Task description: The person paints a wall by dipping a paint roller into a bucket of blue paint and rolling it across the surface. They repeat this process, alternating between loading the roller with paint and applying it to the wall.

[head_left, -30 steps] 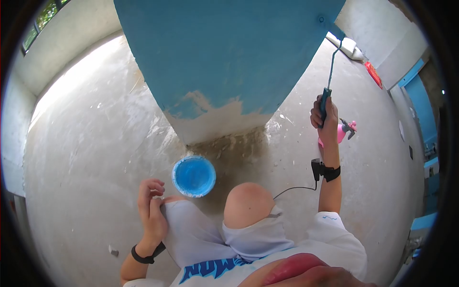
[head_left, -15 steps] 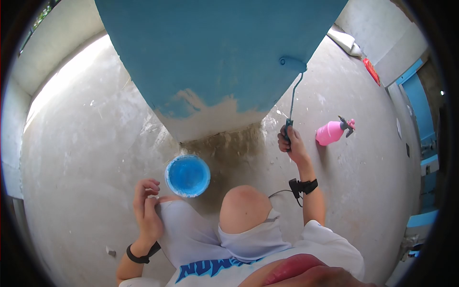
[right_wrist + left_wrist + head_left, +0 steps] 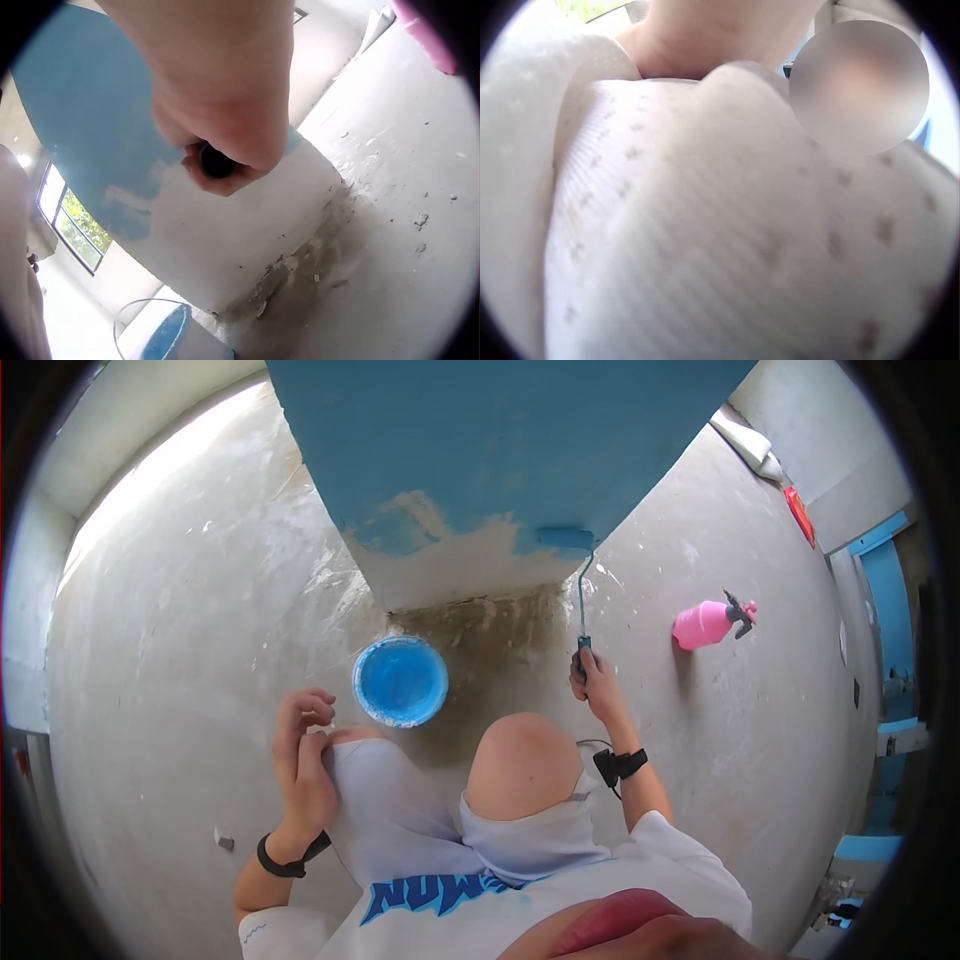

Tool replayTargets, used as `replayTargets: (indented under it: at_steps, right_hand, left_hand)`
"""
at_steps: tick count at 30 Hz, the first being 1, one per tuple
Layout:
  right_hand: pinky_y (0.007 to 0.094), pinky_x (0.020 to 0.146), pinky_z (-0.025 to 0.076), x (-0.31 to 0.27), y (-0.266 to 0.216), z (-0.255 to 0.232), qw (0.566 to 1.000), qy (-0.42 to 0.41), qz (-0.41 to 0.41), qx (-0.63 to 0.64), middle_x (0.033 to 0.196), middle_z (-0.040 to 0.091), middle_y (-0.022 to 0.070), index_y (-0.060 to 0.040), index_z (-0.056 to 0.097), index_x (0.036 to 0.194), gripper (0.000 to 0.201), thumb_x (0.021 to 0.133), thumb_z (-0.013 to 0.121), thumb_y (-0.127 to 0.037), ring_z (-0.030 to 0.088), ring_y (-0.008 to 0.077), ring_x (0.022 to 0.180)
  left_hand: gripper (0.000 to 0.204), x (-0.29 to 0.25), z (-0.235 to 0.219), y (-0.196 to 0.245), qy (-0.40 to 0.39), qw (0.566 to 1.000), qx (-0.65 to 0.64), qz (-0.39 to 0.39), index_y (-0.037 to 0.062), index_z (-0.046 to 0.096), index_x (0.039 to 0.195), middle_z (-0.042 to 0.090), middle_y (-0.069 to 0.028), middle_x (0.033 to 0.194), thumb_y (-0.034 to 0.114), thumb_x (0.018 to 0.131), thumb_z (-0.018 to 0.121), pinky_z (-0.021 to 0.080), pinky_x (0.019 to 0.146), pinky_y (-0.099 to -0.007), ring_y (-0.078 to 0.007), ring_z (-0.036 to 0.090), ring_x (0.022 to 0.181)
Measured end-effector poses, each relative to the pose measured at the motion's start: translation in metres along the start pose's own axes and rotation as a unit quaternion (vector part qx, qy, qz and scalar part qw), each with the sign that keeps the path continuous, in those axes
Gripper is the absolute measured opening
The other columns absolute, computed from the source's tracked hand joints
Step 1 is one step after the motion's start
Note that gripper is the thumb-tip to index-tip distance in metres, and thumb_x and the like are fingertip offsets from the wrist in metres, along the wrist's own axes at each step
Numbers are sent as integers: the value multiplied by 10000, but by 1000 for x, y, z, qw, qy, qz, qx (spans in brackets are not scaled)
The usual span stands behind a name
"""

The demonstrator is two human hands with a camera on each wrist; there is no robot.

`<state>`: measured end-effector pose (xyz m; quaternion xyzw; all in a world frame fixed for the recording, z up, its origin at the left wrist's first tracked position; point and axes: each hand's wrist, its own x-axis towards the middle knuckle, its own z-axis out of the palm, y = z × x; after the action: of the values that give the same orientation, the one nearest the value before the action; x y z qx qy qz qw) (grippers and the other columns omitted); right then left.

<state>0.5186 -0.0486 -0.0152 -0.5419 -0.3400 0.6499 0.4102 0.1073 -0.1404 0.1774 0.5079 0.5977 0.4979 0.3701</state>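
My right hand (image 3: 597, 682) grips the dark handle of a paint roller (image 3: 583, 650). The blue roller head lies against the lower right of a wall face (image 3: 500, 450), at the ragged border between blue paint and bare plaster. In the right wrist view the fingers of the right hand (image 3: 225, 142) wrap round the handle, whose dark end shows. My left hand (image 3: 307, 760) rests by the left knee with loosely bent fingers and nothing in it. A bucket of blue paint (image 3: 400, 682) stands on the floor in front of the knees. The left wrist view is mostly filled by white cloth.
On the concrete floor (image 3: 180, 690) to the right stands a pink spray bottle (image 3: 703, 625) with a dark nozzle. A red packet (image 3: 799, 517) and a white roll (image 3: 748, 445) lie along the right wall. A small grey chunk (image 3: 223, 840) is at the lower left.
The right hand has drawn the roller down and left, from the wall's upper right edge to the lower paint border. The left hand stays by the knee.
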Motion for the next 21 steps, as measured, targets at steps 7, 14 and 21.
replayTargets:
  at_steps: [7, 14, 21]
  right_hand:
    - [249, 382, 265, -3, -19, 33, 988, 25, -148, -36, 579, 371, -25, -73, 447, 793, 429, 1057, 437, -411, 342, 75, 413]
    - [241, 395, 284, 38, -110, 56, 962, 37, -253, -99, 550, 402, -26, -80, 450, 776, 381, 1064, 421, -328, 360, 69, 417]
    - [250, 433, 332, 46, -110, 76, 953, 56, -279, -103, 590, 414, -27, -82, 449, 812, 359, 1060, 425, -341, 395, 75, 457]
  left_hand:
    - [236, -7, -7, -2, -2, 1000, -6, 12, 8, 530, 956, 547, -117, 1084, -16, 778, 377, 403, 907, -281, -174, 500, 991]
    - [235, -3, -6, -2, -4, 1000, -4, 14, 8, 528, 949, 547, -118, 1081, -17, 769, 379, 409, 902, -290, -180, 502, 978]
    - [243, 3, -2, -5, -9, 1000, 3, 13, 6, 529, 955, 550, -121, 1087, -17, 767, 377, 405, 901, -289, -182, 506, 990]
